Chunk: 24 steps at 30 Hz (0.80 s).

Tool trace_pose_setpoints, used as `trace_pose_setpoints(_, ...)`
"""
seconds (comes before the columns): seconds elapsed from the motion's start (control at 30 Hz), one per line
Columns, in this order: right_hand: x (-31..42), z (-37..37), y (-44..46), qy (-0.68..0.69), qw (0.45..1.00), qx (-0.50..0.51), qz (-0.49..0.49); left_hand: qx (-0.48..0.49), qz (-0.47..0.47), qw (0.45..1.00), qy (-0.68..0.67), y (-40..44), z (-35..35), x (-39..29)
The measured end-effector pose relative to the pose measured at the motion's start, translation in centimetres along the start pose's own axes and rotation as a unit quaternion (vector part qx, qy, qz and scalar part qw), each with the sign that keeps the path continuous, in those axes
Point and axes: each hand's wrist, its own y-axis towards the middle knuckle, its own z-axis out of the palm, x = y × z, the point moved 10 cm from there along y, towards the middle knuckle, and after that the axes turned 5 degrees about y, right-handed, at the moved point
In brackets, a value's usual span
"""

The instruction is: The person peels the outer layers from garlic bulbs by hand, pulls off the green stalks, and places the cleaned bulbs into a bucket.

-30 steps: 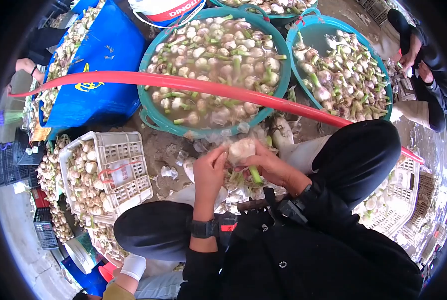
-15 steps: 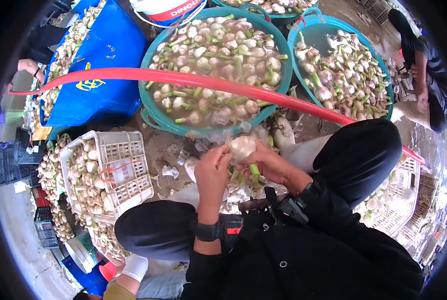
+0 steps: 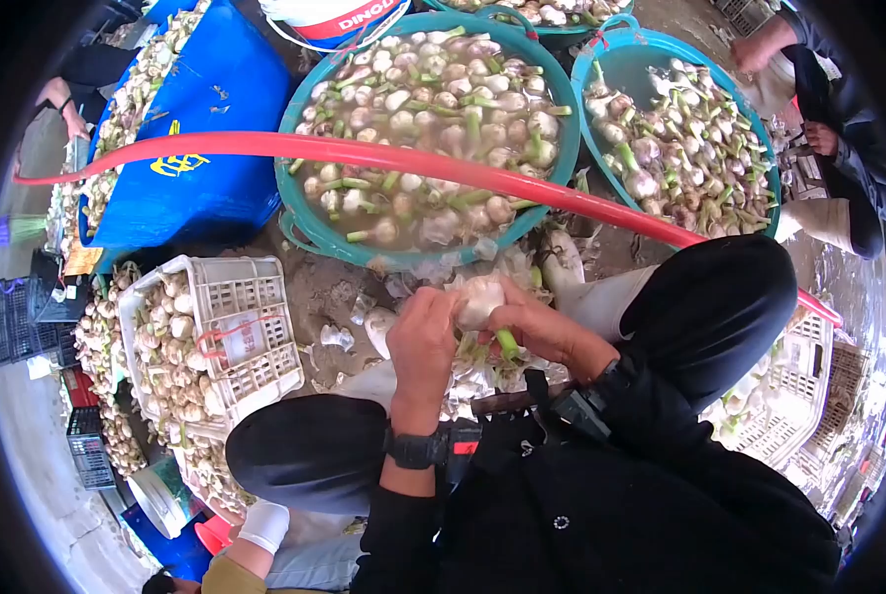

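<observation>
A white garlic bulb (image 3: 480, 302) with a short green stem is held between my two hands, just below the rim of a large teal tub (image 3: 364, 255). My right hand (image 3: 542, 332) grips it from the right, the stem pointing down past the fingers. On its left side my left hand (image 3: 425, 332) has its fingers bent and pressed against the bulb, with loose papery skin by the fingertips. Garlic bulbs with green stems lie in cloudy water inside the tub. Peeled skins (image 3: 463, 391) are heaped beneath my hands.
A red hose (image 3: 413, 170) crosses over the tub. Another teal tub (image 3: 773, 163) holds garlic at right. White crates of garlic (image 3: 250, 327) stand at left and lower right; a blue container (image 3: 215, 119) is upper left. Other people's arms show at the right, left and bottom left.
My left hand has turned slightly, its back rising beside the bulb. The right hand stays nearly in place with the bulb. At the upper right, a co-worker's hand has moved out toward the tub.
</observation>
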Motion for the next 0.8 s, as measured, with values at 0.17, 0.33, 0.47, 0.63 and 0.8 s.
trace_pose_setpoints(0.17, 0.1, 0.2, 0.4, -0.107, 0.992, 0.048, -0.04, -0.017, -0.003, 0.993, 0.117, 0.7, -0.2, 2.9)
trace_pose_setpoints(0.33, 2.0, 0.9, -0.2, -0.331, 0.929, 0.009, -0.166, 0.021, -0.071, 0.997, 0.034, 0.5, -0.6, 2.7)
trace_pose_setpoints(0.47, 2.4, 0.3, -0.5, -0.431, 0.884, -0.048, -0.176, 0.032, 0.001, 0.999, -0.004, 0.4, 0.7, -1.0)
trace_pose_setpoints(0.63, 3.5, 0.1, -1.2, -0.531, 0.806, -0.092, -0.244, 0.065, -0.072, 0.995, 0.034, -0.6, 3.2, 3.5)
trace_pose_setpoints(0.8, 2.1, -1.3, -0.2, -0.275, 0.947, -0.039, -0.162, 0.102, -0.216, 0.968, -0.079, -2.0, 2.7, 7.8)
